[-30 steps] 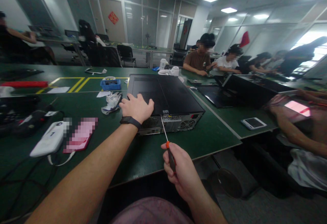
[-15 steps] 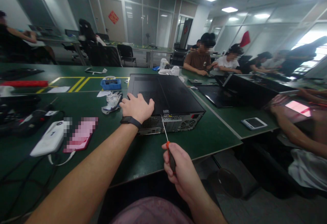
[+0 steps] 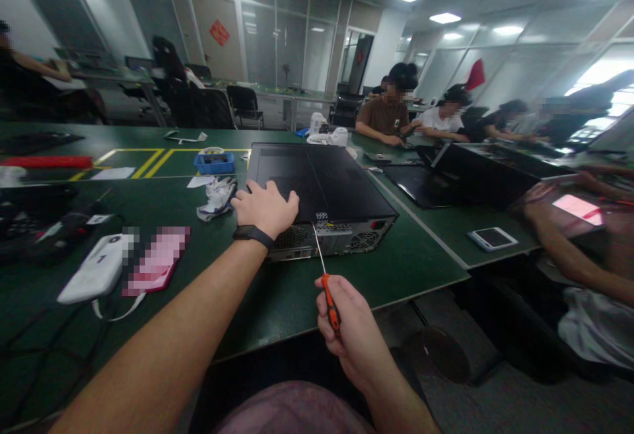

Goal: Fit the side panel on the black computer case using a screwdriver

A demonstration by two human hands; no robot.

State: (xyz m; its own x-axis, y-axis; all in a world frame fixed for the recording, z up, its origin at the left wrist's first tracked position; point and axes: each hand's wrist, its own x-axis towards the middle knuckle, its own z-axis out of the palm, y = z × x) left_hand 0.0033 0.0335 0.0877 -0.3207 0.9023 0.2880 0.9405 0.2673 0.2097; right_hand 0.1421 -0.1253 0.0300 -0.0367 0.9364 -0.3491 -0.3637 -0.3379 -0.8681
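Observation:
A black computer case [image 3: 341, 180] lies flat on the green table [image 3: 416, 275], its rear panel with a fan grille turned toward me. My left hand [image 3: 267, 211] rests on the top near the rear left corner, fingers spread. In my right hand [image 3: 347, 312] is a screwdriver [image 3: 331, 303] with an orange and black handle, fingers wrapped round it. Its thin shaft points up and away, and the tip meets the upper edge of the rear panel. Whatever the tip touches is too small to make out.
Left of the case are a grey glove [image 3: 216, 197], a blue bin [image 3: 214, 162], a white phone [image 3: 99, 269] and a pink phone [image 3: 157, 265] with a cable. To the right lie another phone [image 3: 492, 238] and an opened case [image 3: 495, 173]. A co-worker's arm [image 3: 559, 242] is at far right.
The screwdriver handle has turned in my right hand, showing more of its orange side. My left hand and the case have stayed in place.

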